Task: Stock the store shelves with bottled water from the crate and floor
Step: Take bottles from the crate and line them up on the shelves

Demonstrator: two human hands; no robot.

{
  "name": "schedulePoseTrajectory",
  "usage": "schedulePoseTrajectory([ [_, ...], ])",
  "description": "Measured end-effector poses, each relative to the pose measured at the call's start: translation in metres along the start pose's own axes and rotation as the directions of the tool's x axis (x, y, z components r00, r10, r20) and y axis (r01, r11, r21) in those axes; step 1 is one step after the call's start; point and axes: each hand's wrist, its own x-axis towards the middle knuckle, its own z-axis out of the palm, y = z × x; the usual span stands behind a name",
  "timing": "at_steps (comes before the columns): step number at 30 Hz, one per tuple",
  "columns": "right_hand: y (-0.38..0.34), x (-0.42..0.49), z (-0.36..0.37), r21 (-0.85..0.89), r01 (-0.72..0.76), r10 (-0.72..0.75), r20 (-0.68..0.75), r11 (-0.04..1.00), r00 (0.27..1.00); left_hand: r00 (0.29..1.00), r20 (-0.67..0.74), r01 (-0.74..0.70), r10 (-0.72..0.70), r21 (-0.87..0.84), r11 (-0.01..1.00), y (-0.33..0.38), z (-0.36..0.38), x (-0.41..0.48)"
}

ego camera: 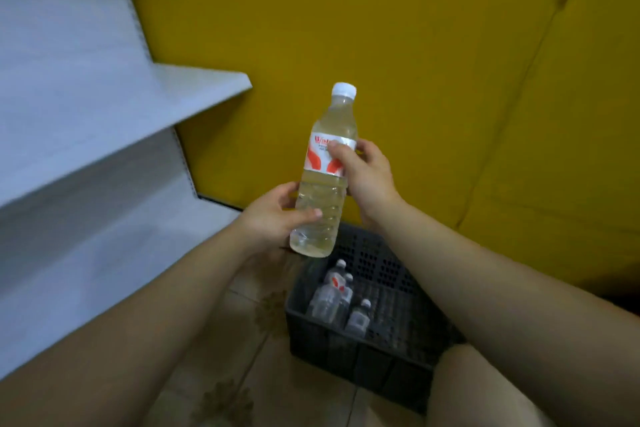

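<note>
Both hands are on one water bottle [327,121], held upright in front of me. My left hand [277,215] wraps the ribbed lower body, thumb across the front. My right hand [367,180] curls round the label band, thumb pressed on it. I'd say two grips steady it while I line it up for the shelf. The label is white with red swirls and red letters starting "Wat"; my thumb covers the rest and the small print is too blurred to read.

Below my hands sits the dark plastic crate [346,357] on the tiled floor [242,374], with a few more bottles [332,291] standing in it, close for the next grab. Left of my left hand are the white shelves [194,90], with no bottles on the parts I can see. Beyond the bottle is a yellow wall [415,45].
</note>
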Motion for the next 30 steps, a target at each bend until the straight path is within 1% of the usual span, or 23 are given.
schedulePoseTrajectory([
  [3, -0.062, -0.031, 0.042, 0.032, 0.09, -0.093, 0.103, 0.995, 0.99, 0.995, -0.077, -0.062, 0.063, 0.024, 0.998, 0.046, -0.034, -0.058],
  [6, -0.107, -0.062, 0.087, 0.082, 0.156, -0.17, 0.224, 0.984, 0.96, 0.96, -0.238, -0.135, 0.15, 0.08, 0.988, 0.078, -0.065, -0.116],
  [8, -0.13, -0.082, 0.113, 0.087, 0.208, -0.225, 0.297, 0.974, 0.928, 0.923, -0.338, -0.161, 0.183, 0.093, 0.983, 0.092, -0.084, -0.15],
  [11, -0.15, -0.11, 0.143, 0.052, 0.301, -0.294, 0.425, 0.952, 0.856, 0.861, -0.463, -0.179, 0.21, 0.11, 0.978, 0.1, -0.107, -0.19],
  [15, -0.16, -0.141, 0.172, -0.001, 0.369, -0.3, 0.583, 0.929, 0.755, 0.753, -0.618, -0.179, 0.226, 0.138, 0.974, 0.096, -0.126, -0.228],
  [18, -0.163, -0.157, 0.192, -0.02, 0.369, -0.255, 0.687, 0.929, 0.68, 0.668, -0.708, -0.152, 0.228, 0.17, 0.974, 0.089, -0.134, -0.254],
  [21, -0.165, -0.172, 0.218, -0.059, 0.381, -0.183, 0.801, 0.923, 0.569, 0.586, -0.786, -0.096, 0.199, 0.176, 0.98, 0.083, -0.145, -0.282],
  [24, -0.163, -0.19, 0.249, -0.013, 0.327, -0.151, 0.87, 0.945, 0.47, 0.515, -0.839, -0.021, 0.174, 0.191, 0.981, 0.079, -0.161, -0.307],
  [27, -0.159, -0.207, 0.282, 0.04, 0.244, -0.142, 0.898, 0.969, 0.416, 0.443, -0.884, 0.054, 0.149, 0.192, 0.98, 0.071, -0.18, -0.331],
  [30, -0.155, -0.219, 0.314, 0.077, 0.194, -0.148, 0.913, 0.978, 0.38, 0.398, -0.91, 0.142, 0.117, 0.187, 0.972, 0.063, -0.202, -0.349],
])
